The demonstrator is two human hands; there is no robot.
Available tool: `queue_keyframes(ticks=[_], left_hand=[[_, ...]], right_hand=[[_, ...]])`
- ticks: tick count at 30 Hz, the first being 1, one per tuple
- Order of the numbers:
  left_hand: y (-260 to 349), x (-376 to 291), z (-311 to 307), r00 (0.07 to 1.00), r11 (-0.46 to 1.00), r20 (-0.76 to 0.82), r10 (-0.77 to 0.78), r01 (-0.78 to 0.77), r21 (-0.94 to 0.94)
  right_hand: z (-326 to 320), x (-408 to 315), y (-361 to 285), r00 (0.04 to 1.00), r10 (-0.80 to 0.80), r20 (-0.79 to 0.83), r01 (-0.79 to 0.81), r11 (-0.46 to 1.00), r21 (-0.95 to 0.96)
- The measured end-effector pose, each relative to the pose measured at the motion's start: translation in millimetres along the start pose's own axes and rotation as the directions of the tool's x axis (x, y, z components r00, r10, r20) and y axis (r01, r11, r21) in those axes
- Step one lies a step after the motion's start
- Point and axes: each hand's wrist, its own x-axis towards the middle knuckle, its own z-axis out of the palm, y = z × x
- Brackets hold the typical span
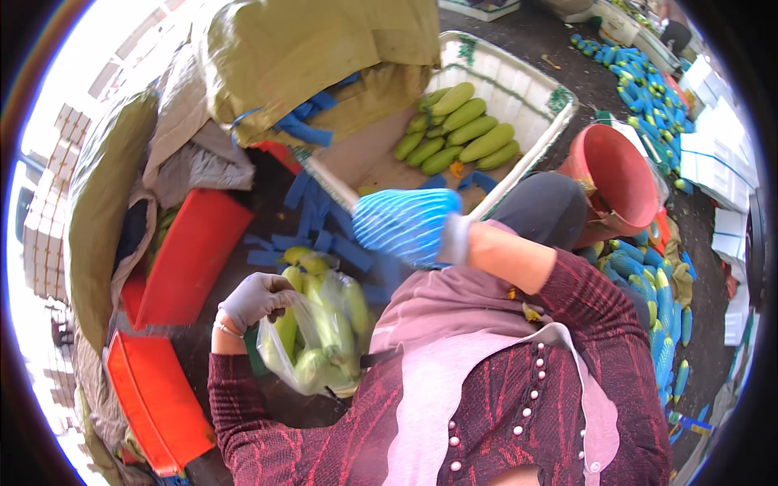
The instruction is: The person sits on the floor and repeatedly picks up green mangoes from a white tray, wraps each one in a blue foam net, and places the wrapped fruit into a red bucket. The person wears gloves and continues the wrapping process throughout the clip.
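My left hand (255,299), in a grey glove, pinches the edge of a clear plastic bag (270,358). Several pale green summer squashes (328,322) are inside the bag, and others show at its mouth. My right hand (413,228) is raised over my lap. A blue net sleeve with pale ridges is stretched over it, and a grey glove cuff shows at the wrist. The net hides the fingers, so I cannot tell whether they hold anything. Beyond it, a white foam tub (550,136) edged with green tape holds a pile of green squashes (474,130).
Blue net sleeves (313,209) lie on the dark floor and spill from a large tan sack (316,45). Red crates (191,261) stand on the left. By my right knee is a red bucket (614,176). Net-wrapped squashes (662,316) and white foam boxes (714,158) occupy the right side.
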Motion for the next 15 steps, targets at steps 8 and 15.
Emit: queue_keyframes(ticks=[8, 15], left_hand=[[141, 154, -5, 0.762, 0.751, -0.15, 0.63, -0.647, -0.132], [217, 402, 56, 0.842, 0.518, 0.091, 0.531, -0.408, 0.752]], right_hand=[[-88, -189, -28, 0.639, 0.641, -0.425, -0.367, 0.74, 0.563], [-70, -246, -67, 0.232, 0.72, -0.654, -0.695, 0.593, 0.405]])
